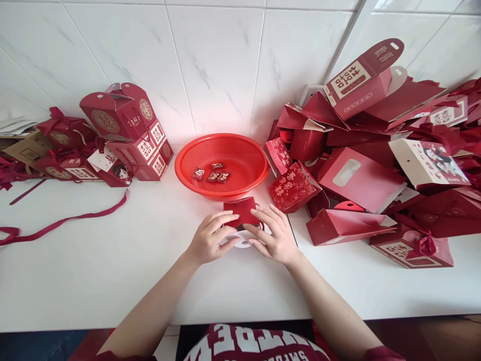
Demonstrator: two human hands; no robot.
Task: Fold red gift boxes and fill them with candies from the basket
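In the head view, the bare left hand [214, 236] comes in from the left of a small dark red card box with a white inner side [242, 208]. Its fingers are slightly curved, the thumb parted from them, and the fingertips meet the box's left edge. The bare right hand [273, 234] mirrors it, fingers spread and bent, tips over the box's right edge. Both hands are about half open; whether either grips the box firmly, I cannot tell. The box sits between the 2 hands above the smooth white tabletop [112, 286], just in front of a round bright red plastic basket with perforated walls [182, 165]. A white flap with a round hole [240, 240] shows between the thumbs.

In the basket lie 4 small dark red printed packets [223, 178], 3 of them close together and 1 a little to the left.

To the left stand stacked dark red card gift boxes with gold and white emblems [112, 120], and a long crimson fabric ribbon [75, 220] curls across the tabletop in front. To the right is a large, jumbled heap of red card boxes, many folded open [361, 175]. Behind everything is a white tiled wall with grey veining [221, 60].
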